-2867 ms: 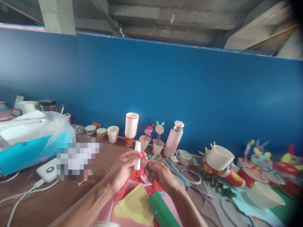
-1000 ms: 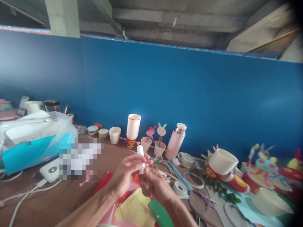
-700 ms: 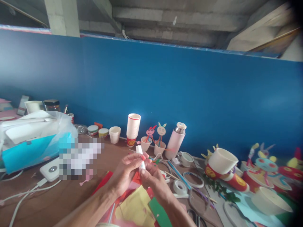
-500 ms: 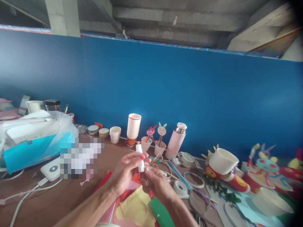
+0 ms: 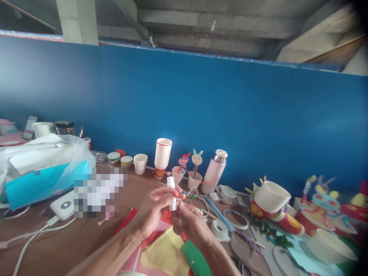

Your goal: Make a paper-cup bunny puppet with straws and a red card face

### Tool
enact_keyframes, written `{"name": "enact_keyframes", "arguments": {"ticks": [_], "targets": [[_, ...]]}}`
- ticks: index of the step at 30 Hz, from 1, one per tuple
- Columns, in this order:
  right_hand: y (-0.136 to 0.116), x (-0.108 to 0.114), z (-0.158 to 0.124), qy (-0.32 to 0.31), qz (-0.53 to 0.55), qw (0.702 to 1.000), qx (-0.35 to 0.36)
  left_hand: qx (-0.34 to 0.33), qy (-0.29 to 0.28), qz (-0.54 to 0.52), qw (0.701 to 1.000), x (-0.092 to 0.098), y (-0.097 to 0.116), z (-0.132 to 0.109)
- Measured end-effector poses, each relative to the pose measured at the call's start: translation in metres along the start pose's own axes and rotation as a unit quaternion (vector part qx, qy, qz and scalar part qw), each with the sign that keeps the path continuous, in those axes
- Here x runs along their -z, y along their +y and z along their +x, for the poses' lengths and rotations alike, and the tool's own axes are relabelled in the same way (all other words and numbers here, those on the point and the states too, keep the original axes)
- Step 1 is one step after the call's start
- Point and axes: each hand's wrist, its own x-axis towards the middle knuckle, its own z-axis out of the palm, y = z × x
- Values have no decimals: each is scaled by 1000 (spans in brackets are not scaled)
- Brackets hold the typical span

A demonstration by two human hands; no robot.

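Note:
A small white tube (image 5: pixel 172 203) stands nearly upright between my two hands, above the middle of the table. My left hand (image 5: pixel 159 199) pinches it between thumb and fingers. A small bit of red shows at the left fingertips. Just to the right, my right hand (image 5: pixel 188 216) has its fingers closed close to the tube's lower end; what lies inside them is hidden. Beneath the hands are sheets of yellow paper (image 5: pixel 163 253), green paper (image 5: pixel 198 257) and red paper (image 5: pixel 126 220).
Behind the hands stand a stack of paper cups (image 5: pixel 163 155), two cups with paper animal figures (image 5: pixel 197 159) and a pink thermos (image 5: pixel 214 172). Tape (image 5: pixel 220 229), cords and sticks lie right, near more decorated cups (image 5: pixel 323 214). A power bank (image 5: pixel 63 207) and plastic bag (image 5: pixel 77 147) sit left.
The white tube and both hands have shifted very slightly to the right in view, along with the background. My hold looks the same.

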Motion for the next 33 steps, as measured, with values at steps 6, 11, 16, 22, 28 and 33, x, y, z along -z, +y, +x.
{"name": "enact_keyframes", "arguments": {"ticks": [6,11,16,22,28,33], "targets": [[-4,-4,0,-1,-41,998,52,-4,-14,-1,1000,0,0,0],[-2,-5,-1,-9,-30,998,47,20,-29,-8,999,3,-3,0],[-1,-4,-1,-39,-10,999,28,13,-39,-4,999,5,-3,1],[-10,-13,-2,56,-135,984,105,15,-2,-26,1000,0,-1,0],[-1,-5,0,8,-31,999,35,11,-12,-17,1000,3,-2,1],[0,-1,1,0,-20,999,37,-2,-21,-12,1000,5,-1,2]]}}
